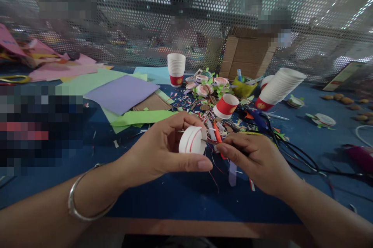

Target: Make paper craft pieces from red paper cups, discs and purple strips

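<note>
Silver bangle point(71, 199) sits at seven o'clock, behind the left hand point(154, 150); I see that hand cupping a cut-down white paper-cup base point(191, 143) from nine o'clock. At four, the right hand point(258, 156) pinches a slim metal tool point(211, 142), tip at the base. Toward twelve, a paper-cup stack point(176, 65) bears a gold emblem point(178, 80) I cannot read. Bare blue tabletop point(175, 199) reaches six o'clock's near edge point(175, 225).

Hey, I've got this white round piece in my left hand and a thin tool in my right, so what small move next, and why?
Perhaps ease the thumb of your left hand back slightly: it lies along the white round piece, near the thin tool in your right hand.
</note>
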Available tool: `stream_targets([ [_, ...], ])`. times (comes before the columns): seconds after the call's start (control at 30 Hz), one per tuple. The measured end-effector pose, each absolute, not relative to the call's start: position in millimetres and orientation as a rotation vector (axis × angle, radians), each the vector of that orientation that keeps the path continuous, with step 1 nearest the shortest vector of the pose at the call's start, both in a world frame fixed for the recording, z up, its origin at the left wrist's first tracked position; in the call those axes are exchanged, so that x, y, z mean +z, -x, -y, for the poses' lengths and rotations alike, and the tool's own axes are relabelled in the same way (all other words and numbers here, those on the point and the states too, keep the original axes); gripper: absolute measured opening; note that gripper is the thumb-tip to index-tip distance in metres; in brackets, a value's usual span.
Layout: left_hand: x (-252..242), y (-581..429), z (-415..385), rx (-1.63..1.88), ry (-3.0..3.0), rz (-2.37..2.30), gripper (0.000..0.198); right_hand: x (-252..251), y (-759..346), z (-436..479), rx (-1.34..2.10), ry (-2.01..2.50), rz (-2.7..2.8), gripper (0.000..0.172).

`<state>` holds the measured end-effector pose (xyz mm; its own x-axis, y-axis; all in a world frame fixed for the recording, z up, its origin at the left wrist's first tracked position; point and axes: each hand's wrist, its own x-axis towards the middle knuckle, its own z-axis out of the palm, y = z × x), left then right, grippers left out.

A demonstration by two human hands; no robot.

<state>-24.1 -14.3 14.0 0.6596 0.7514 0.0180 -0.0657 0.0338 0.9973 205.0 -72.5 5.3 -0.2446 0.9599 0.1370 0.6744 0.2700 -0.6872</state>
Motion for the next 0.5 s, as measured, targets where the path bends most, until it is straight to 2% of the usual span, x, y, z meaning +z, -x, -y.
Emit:
stream_targets([
  [0.33, 15.6, 29.5, 7.0, 0.579, -1.070, -0.547, 0.030, 6.9, -208.1, 71.2, 0.810, 1.441, 1.938, 0.046],
  [0.5, 12.5, 27.3, 4.5, 0.589, -0.969, -0.634, 0.024, 5.0, -209.3, 69.8, 0.730, 1.461, 1.928, 0.044],
])
